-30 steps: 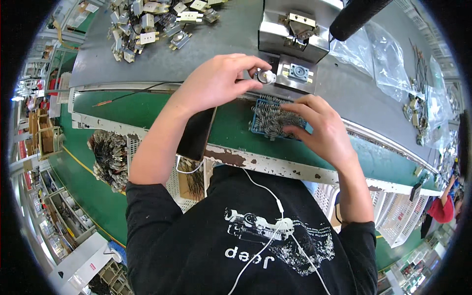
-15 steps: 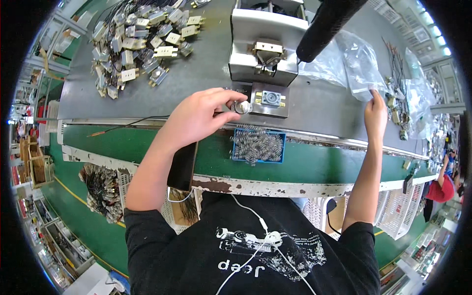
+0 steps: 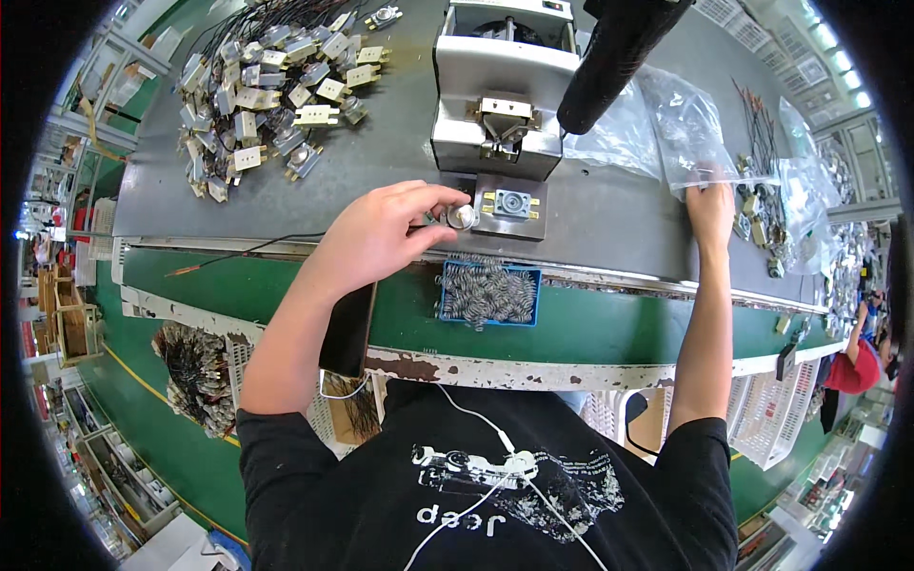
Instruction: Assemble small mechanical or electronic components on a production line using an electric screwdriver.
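Between the thumb and fingers of my left hand [image 3: 379,233] is a small round metallic part [image 3: 464,218], just left of a metal block [image 3: 533,228]. A thin dark cable [image 3: 249,249] trails leftward from behind that hand. On the block sits a grey square housing [image 3: 514,204] with brass tabs at both sides. My right hand [image 3: 710,214] reaches to the mouth of a clear plastic bag [image 3: 684,124]; its fingers are blurred behind the film, so their grip cannot be made out.
A silver press [image 3: 500,76] stands behind the block, a black handle [image 3: 624,67] slanting over it. Wired units [image 3: 276,95] are heaped far left. Springs fill a blue tray [image 3: 538,295] at the bench's near edge. More wired parts [image 3: 759,214] lie right, beside another bag [image 3: 807,219].
My right hand has shifted left from the bag's lower corner, and its fingers are now behind the film. My left hand keeps hold of the round part beside the block.
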Demonstrator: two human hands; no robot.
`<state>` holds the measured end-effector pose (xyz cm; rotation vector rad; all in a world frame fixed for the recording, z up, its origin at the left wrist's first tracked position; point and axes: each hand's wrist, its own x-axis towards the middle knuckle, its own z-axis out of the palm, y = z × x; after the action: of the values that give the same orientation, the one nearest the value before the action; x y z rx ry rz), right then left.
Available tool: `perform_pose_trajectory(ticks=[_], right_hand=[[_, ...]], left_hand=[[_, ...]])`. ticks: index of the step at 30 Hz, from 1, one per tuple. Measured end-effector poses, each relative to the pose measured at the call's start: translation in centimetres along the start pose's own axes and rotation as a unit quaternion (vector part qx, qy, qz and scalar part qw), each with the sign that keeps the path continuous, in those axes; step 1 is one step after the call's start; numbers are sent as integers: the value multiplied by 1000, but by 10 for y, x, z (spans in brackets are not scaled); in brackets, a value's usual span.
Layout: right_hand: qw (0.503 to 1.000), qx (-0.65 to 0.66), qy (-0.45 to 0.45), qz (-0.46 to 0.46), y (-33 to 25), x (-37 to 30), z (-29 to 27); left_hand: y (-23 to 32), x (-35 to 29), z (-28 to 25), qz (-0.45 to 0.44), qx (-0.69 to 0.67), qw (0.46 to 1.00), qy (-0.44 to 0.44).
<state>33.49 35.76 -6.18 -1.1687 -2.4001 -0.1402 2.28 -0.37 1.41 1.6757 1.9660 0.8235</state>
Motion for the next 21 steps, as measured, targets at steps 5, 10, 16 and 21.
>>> perform_pose_trajectory(ticks=[5, 10, 16, 21], right_hand=[[999, 26, 22, 23, -3, -6, -3], [999, 29, -45, -7, -9, -15, -23], [994, 69, -88, -3, -14, -15, -31], [989, 138, -47, 11, -15, -18, -27]], left_hand=[[-3, 3, 3, -3, 0, 1000, -1], [-1, 1, 3, 2, -16, 1000, -1], [0, 1, 3, -7, -9, 1000, -9], [1, 0, 3, -15, -21, 1000, -6]])
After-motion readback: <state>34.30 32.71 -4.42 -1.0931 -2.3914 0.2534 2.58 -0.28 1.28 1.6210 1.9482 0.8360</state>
